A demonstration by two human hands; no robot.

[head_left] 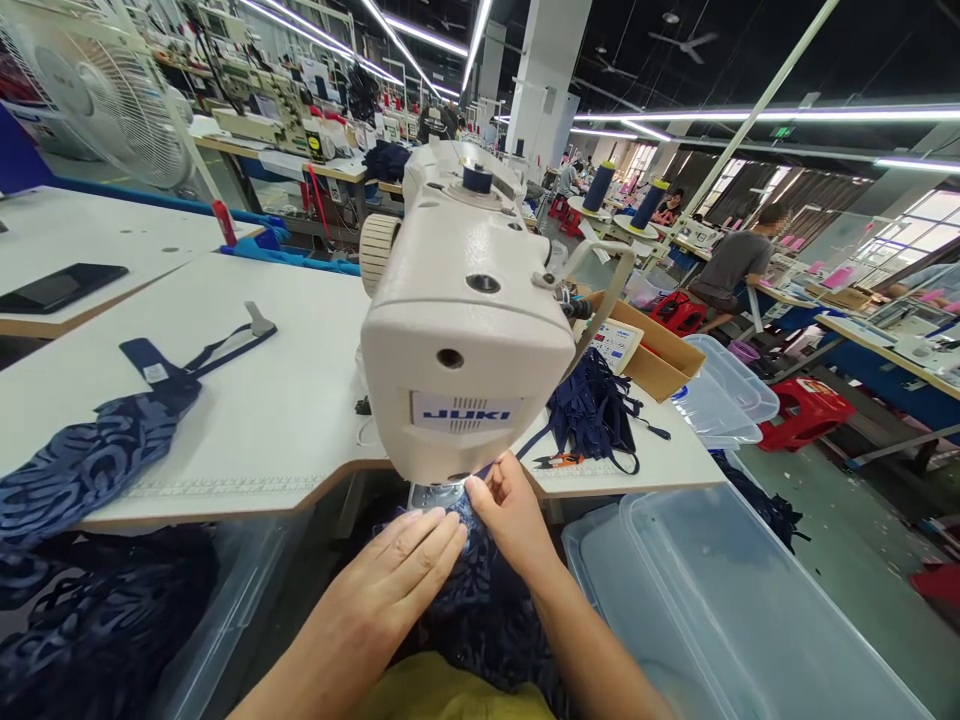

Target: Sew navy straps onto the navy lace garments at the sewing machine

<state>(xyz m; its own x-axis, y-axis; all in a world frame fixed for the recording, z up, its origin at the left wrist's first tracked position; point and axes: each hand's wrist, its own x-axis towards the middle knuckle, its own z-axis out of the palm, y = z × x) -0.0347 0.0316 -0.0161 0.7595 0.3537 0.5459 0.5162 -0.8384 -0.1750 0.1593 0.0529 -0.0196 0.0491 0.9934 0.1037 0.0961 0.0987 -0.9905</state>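
Guiding navy lace fabric (480, 600) under white sewing machine (465, 330) just beyond fingertips: left hand (405, 575) pressing flat, fingers straight, right hand (514, 515) seemingly pinching its edge; next needs edge aligned.

Sewing machine (465, 320) mid-surface (285, 400); fabric (480, 600) in front, under left hand (409, 565) & right hand (510, 515), side by side. Strap pile (592, 410) + box (660, 360) R of machine, bin (750, 620) below at R, fabric piece (90, 460) far L.

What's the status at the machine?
Left hand flat on navy fabric. Right hand pinching its edge under sewing machine. Nothing in the way.
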